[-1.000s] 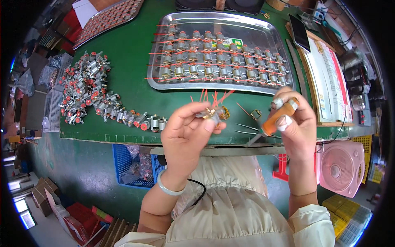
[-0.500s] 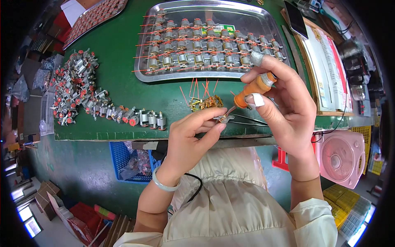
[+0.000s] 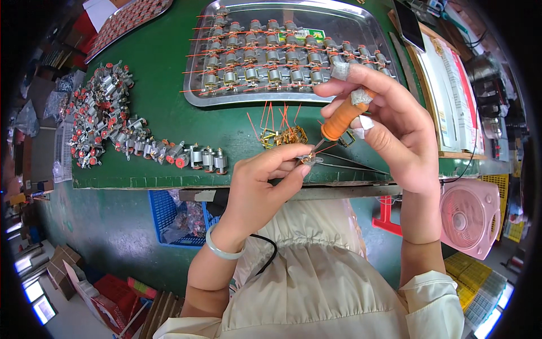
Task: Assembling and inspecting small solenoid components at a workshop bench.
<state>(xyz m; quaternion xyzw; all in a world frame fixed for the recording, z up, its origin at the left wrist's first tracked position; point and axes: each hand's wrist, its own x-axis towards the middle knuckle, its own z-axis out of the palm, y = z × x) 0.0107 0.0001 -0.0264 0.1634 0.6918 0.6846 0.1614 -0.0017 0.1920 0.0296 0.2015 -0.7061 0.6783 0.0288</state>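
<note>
My left hand (image 3: 262,183) pinches a small metal part (image 3: 309,160) with a red wire at the near edge of the green worktable (image 3: 164,121). My right hand (image 3: 389,127), with taped fingertips, grips an orange-handled tool (image 3: 344,120) whose thin tip touches that part. Just behind the part lies a little heap of brass pieces with red wires (image 3: 284,134). A silver tray (image 3: 361,25) at the back holds rows of small motors (image 3: 271,59) with red leads.
A pile of small motors (image 3: 101,113) lies at the left, and a row of them (image 3: 180,153) trails toward the middle. A clipboard with papers (image 3: 449,85) sits at the right. Below the table are a blue basket (image 3: 169,217) and a pink fan (image 3: 468,217).
My right hand has come left and down with the tool, so its tip now meets the part. My left hand has lowered the part toward the table's near edge.
</note>
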